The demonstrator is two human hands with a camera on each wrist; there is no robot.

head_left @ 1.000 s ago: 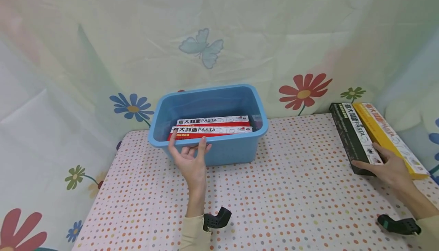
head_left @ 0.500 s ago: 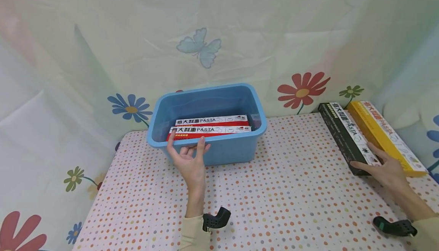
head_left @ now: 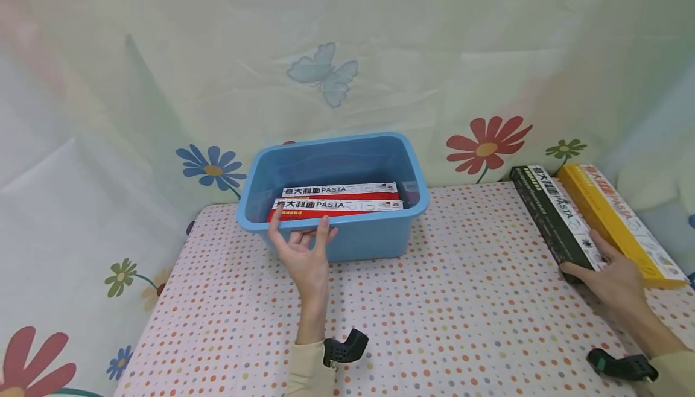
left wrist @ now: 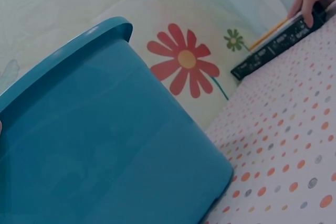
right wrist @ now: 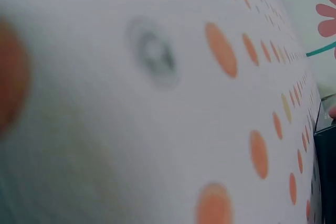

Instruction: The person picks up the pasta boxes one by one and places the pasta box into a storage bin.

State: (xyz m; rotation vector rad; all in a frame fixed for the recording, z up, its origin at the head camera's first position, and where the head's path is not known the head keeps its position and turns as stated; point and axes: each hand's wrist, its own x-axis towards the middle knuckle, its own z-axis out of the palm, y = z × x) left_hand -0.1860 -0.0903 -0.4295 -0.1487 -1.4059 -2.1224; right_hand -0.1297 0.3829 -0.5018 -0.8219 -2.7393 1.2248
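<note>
A blue plastic bin point(head_left: 358, 237) stands at the back of the table with two red-and-white pasta boxes point(head_left: 358, 205) inside. My left hand point(head_left: 304, 258) holds its front rim, one finger reaching over the edge. In the left wrist view the bin's wall point(left wrist: 105, 129) fills much of the picture. At the right, my right hand point(head_left: 619, 276) grips the near end of a black pasta box point(head_left: 548, 213), thumb on its left side and fingers on its right. Beside that box lies a yellow pasta box point(head_left: 619, 222). The right wrist view catches only part of the black box point(right wrist: 326, 166).
A dotted cloth point(head_left: 434, 324) covers the table. Behind it hangs a pale curtain point(head_left: 402, 71) printed with flowers and a butterfly. Each wrist wears a black camera mount, such as the left one point(head_left: 347, 347).
The far end of the black pasta box has swung left, widening the gap to the yellow box, with my right hand gripping it throughout. My left hand stays at the bin's rim.
</note>
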